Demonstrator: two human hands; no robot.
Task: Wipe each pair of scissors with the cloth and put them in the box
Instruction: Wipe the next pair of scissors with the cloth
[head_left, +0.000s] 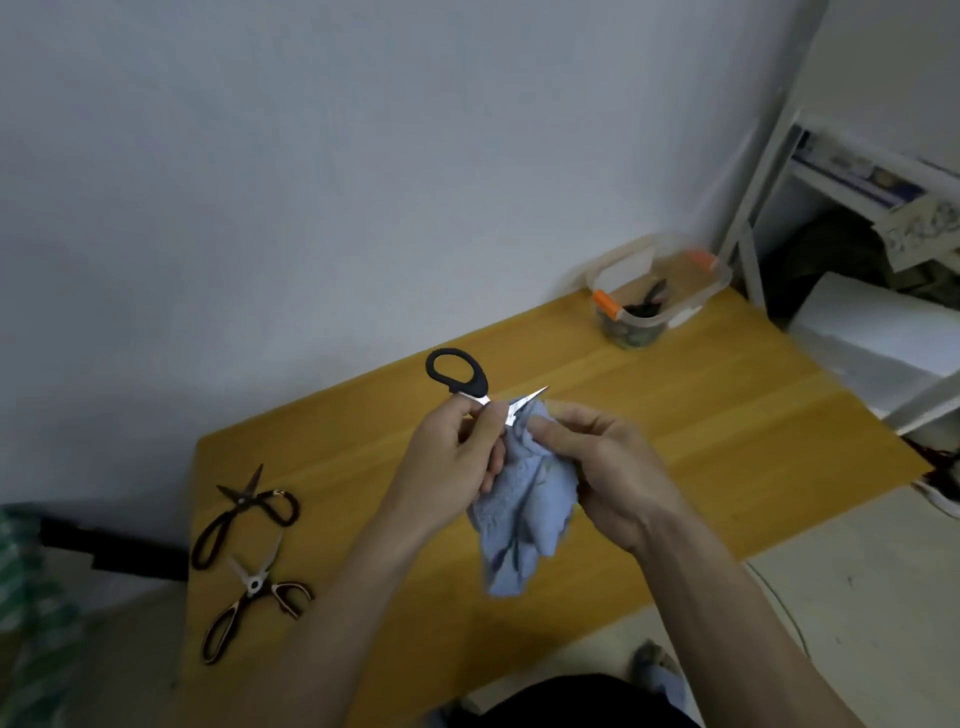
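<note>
A wooden table (675, 415) stands against a pale wall. Two pairs of scissors (244, 514) (254, 597) lie near its left edge. A clear plastic box (657, 291) sits at its far corner.

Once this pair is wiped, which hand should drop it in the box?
Left hand: it already grips the black-handled scissors; the right hand holds the light-blue cloth. The clear plastic box sits far right, a cross-body reach.
</note>
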